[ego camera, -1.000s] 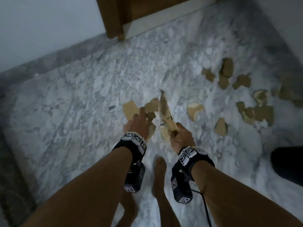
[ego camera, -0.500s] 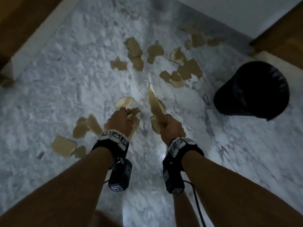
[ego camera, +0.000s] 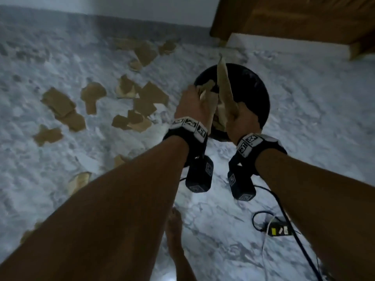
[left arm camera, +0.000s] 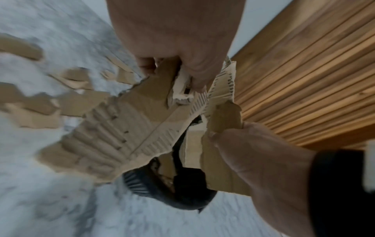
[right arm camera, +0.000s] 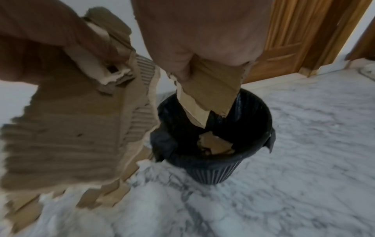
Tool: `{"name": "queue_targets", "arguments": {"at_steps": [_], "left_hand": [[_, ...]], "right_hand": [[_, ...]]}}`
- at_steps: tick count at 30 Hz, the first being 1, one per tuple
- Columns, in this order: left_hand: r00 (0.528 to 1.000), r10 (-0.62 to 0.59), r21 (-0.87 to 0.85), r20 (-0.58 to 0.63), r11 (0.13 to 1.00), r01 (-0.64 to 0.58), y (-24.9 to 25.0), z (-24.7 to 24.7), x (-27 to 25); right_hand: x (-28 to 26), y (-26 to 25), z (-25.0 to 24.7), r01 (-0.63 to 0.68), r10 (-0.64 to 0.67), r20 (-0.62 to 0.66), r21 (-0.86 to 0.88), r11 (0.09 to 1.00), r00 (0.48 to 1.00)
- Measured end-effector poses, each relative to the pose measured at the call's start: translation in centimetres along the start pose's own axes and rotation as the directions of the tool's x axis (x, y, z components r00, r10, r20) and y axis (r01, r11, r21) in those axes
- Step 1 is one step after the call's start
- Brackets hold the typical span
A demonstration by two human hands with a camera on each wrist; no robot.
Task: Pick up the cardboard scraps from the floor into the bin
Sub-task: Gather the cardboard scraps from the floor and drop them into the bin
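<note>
Only from the right wrist: torn pieces lying inside the black bin. Left hand clamped on corrugated scraps, right hand gripping a long strip, over the bin; more scraps strewn at nine o'clock.

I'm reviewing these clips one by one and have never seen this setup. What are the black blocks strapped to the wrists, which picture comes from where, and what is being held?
No robot here: a person works with bare hands. The black blocks with square markers are cameras strapped to each wrist. The wide picture comes from a head camera looking down; the other two look along each hand.

The left hand grips a large torn piece of brown corrugated cardboard. The right hand grips a narrower brown cardboard piece. Both are held over the round black ribbed bin, which already holds a few scraps.

Many torn brown cardboard scraps lie on the white marble floor, to the person's left of the bin.
</note>
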State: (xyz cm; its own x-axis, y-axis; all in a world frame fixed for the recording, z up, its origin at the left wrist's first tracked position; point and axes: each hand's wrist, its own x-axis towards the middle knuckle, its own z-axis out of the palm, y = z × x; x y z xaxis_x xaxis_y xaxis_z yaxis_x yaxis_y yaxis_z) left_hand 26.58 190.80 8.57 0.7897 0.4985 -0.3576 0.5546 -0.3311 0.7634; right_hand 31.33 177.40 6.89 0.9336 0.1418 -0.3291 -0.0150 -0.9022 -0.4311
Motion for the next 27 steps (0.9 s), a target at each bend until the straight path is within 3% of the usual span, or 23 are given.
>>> {"name": "queue_targets", "arguments": {"at_steps": [3,6,8,11,14,18,22,27], "left_hand": [[0.998,0.067,-0.019,0.01,0.998,-0.067,3.1,3.1,2.5],[0.998,-0.041,0.007,0.047,0.999,0.041,4.1,5.6,4.3],[0.989,-0.15,0.086,-0.01,0.985,0.15,3.6,6.3,4.3],[0.981,-0.188,0.07,-0.041,0.979,0.19,0.3,5.3,2.9],[0.965,-0.262,0.031,0.001,0.965,0.262,-5.7,2.3,0.0],[0.901,-0.431,0.044,0.045,0.902,0.429,-15.8,-2.4,-5.3],[0.835,-0.55,0.054,0.015,0.835,0.548,-26.5,-7.7,-11.8],[0.757,-0.653,-0.001,0.026,0.757,0.653,-39.2,-14.3,-20.2]], "right_hand": [[3.0,1.3,-1.8,-0.022,0.022,-0.027,0.004,1.0,0.999],[4.8,2.2,-1.8,-0.064,0.064,-0.014,-0.005,0.998,0.998],[4.9,2.4,-1.1,-0.076,0.076,-0.019,-0.035,0.996,0.997],[3.3,1.7,0.8,-0.043,0.044,0.015,-0.053,0.998,0.999],[-0.3,-0.1,3.8,-0.008,0.014,0.083,-0.073,0.997,0.996],[-6.6,-3.9,10.2,0.035,-0.019,0.209,-0.075,0.997,0.978],[-14.5,-7.8,18.8,0.101,-0.081,0.332,-0.043,0.994,0.94],[-24.9,-11.3,31.2,0.196,-0.105,0.463,-0.153,0.969,0.88]]}}
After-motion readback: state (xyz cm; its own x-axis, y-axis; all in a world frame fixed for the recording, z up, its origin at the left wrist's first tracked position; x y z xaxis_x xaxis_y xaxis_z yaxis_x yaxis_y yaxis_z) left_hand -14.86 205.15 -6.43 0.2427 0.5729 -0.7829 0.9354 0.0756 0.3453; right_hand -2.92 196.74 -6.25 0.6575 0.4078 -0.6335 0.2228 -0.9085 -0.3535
